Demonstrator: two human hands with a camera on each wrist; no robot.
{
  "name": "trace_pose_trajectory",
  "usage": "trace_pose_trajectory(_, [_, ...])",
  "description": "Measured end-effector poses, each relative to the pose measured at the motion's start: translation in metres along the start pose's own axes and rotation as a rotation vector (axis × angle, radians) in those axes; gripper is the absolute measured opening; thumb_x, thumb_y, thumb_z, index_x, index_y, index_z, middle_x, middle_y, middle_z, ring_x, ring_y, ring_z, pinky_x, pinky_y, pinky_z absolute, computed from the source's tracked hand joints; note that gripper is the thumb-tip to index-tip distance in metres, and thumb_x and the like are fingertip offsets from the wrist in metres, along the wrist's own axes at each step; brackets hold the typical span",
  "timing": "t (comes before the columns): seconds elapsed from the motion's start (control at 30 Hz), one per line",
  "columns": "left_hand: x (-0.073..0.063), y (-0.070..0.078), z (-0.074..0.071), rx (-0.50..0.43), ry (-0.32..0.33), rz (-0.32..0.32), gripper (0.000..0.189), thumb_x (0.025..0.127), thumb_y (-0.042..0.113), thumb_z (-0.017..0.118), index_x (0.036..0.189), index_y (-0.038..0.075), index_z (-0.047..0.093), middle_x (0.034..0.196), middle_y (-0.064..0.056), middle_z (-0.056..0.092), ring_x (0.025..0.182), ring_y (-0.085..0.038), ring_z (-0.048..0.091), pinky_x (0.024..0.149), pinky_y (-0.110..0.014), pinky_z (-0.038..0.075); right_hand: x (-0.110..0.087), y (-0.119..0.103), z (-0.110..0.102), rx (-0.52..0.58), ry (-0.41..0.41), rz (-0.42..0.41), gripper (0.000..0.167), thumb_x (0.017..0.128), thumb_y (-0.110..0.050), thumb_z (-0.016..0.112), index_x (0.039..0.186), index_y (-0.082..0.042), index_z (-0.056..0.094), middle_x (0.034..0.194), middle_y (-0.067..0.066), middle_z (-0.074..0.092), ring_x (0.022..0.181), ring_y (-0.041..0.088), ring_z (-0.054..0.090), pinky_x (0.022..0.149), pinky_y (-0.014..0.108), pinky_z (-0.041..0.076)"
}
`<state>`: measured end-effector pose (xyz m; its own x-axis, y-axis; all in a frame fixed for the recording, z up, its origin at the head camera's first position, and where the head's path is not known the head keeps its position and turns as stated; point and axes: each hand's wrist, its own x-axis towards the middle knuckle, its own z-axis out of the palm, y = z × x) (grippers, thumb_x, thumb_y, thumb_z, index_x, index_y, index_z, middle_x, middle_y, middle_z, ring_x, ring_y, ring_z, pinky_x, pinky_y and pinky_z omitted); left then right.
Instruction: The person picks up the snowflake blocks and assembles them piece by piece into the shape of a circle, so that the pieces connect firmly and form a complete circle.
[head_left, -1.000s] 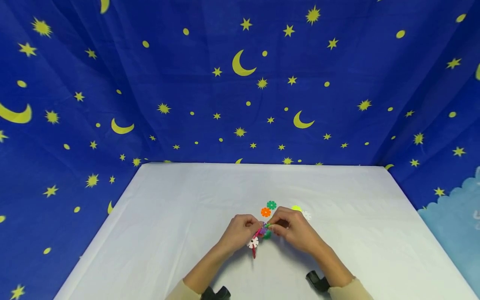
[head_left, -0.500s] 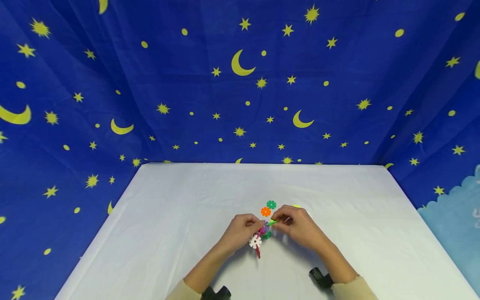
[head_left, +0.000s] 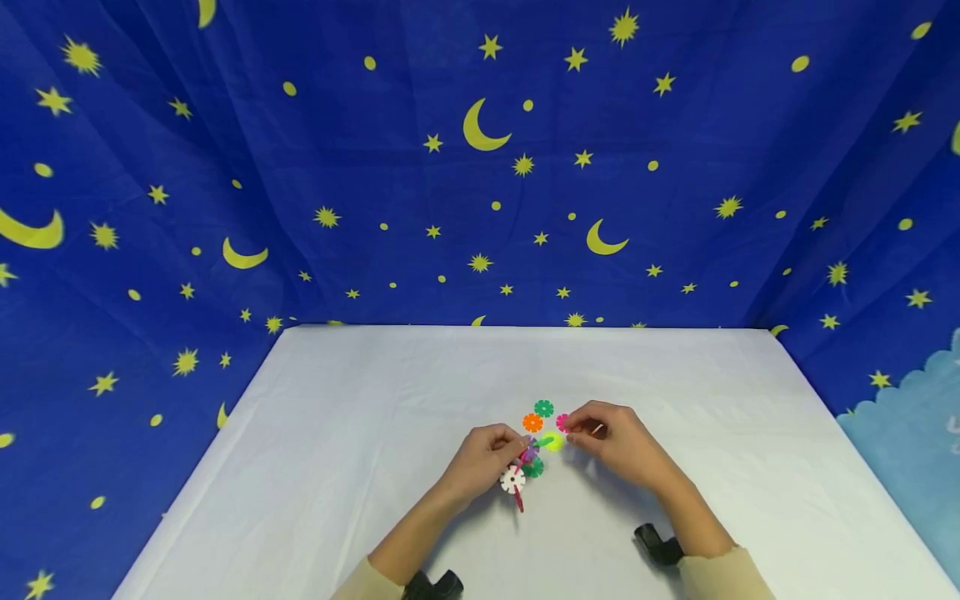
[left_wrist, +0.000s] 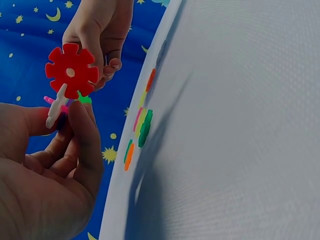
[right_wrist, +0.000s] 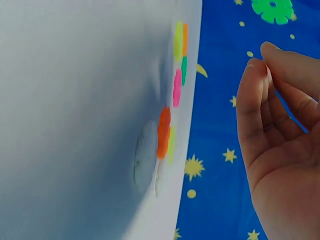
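In the head view my left hand (head_left: pixel 483 460) pinches a joined chain of small notched plastic discs. A white disc (head_left: pixel 513 479), a purple disc (head_left: pixel 531 454) and a bright green disc (head_left: pixel 545 442) belong to it. The left wrist view shows a red disc (left_wrist: pixel 75 57) at the near end, slotted into a white one held close to the fingertips. My right hand (head_left: pixel 618 443) hovers to the right of the chain with thumb and forefinger tips close together. Nothing shows between them in the right wrist view, where the green disc (right_wrist: pixel 275 16) is apart from the fingertips.
On the white table (head_left: pixel 360 417) lie loose discs: orange (head_left: pixel 533 422), teal (head_left: pixel 544 408), pink (head_left: pixel 562 422), yellow (head_left: pixel 553 442) and dark green (head_left: pixel 534 468). A red-orange disc (right_wrist: pixel 164 132) and pale ones lie beneath the right hand. A blue star-patterned cloth (head_left: pixel 420 183) hangs behind.
My right hand has come off the green disc and moved right and slightly away, uncovering the pink and yellow discs. The left hand stays nearly still with the chain.
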<state>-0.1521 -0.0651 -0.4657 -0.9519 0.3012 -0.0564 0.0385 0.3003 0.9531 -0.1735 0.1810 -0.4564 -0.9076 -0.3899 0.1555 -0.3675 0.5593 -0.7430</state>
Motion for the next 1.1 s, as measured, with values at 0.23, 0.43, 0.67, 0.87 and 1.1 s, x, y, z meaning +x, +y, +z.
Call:
trace_pose_trajectory(0.23, [0.000, 0.001, 0.001, -0.021, 0.010, 0.011, 0.022, 0.094, 0.029, 0.064, 0.085, 0.010, 0.067, 0.065, 0.003, 0.054, 0.060, -0.009, 0.047, 0.054, -0.023, 0.040, -0.002, 0.011, -0.008, -0.028, -0.024, 0.037, 0.015, 0.088, -0.016, 0.072, 0.102, -0.011, 0.070, 0.088, -0.010, 0.064, 0.079, 0.011, 0.060, 0.071, 0.028, 0.052])
trace_pose_trajectory(0.43, [-0.001, 0.002, 0.002, -0.049, 0.004, 0.018, 0.020, 0.094, 0.027, 0.063, 0.090, 0.008, 0.067, 0.067, 0.000, 0.055, 0.060, -0.010, 0.046, 0.053, -0.023, 0.040, -0.003, 0.022, -0.012, -0.044, -0.021, 0.110, 0.016, 0.086, -0.010, 0.072, 0.102, -0.010, 0.069, 0.088, -0.005, 0.063, 0.077, 0.014, 0.059, 0.066, 0.029, 0.051])
trace_pose_trajectory(0.67, [0.000, 0.000, 0.003, -0.031, -0.002, 0.005, 0.018, 0.094, 0.026, 0.063, 0.088, 0.010, 0.068, 0.068, 0.001, 0.059, 0.060, -0.009, 0.049, 0.054, -0.023, 0.041, -0.003, 0.028, -0.011, -0.152, -0.046, 0.207, 0.023, 0.081, -0.012, 0.077, 0.102, -0.012, 0.068, 0.092, -0.002, 0.059, 0.080, 0.015, 0.053, 0.071, 0.034, 0.046])
trace_pose_trajectory(0.87, [-0.001, -0.001, 0.004, -0.041, 0.002, 0.002, 0.018, 0.093, 0.026, 0.064, 0.086, 0.009, 0.068, 0.065, 0.002, 0.056, 0.059, -0.009, 0.047, 0.053, -0.022, 0.040, -0.004, 0.029, -0.010, -0.233, -0.049, 0.253, 0.026, 0.078, -0.011, 0.079, 0.102, -0.011, 0.068, 0.092, -0.001, 0.056, 0.081, 0.016, 0.051, 0.074, 0.035, 0.047])
trace_pose_trajectory(1.1, [-0.001, 0.001, 0.004, -0.059, 0.008, 0.004, 0.019, 0.093, 0.026, 0.065, 0.087, 0.008, 0.067, 0.064, 0.002, 0.054, 0.058, -0.009, 0.047, 0.053, -0.022, 0.040, -0.003, 0.030, -0.010, -0.285, -0.034, 0.260, 0.026, 0.076, -0.013, 0.079, 0.099, -0.011, 0.068, 0.089, 0.000, 0.055, 0.079, 0.017, 0.049, 0.071, 0.035, 0.045])
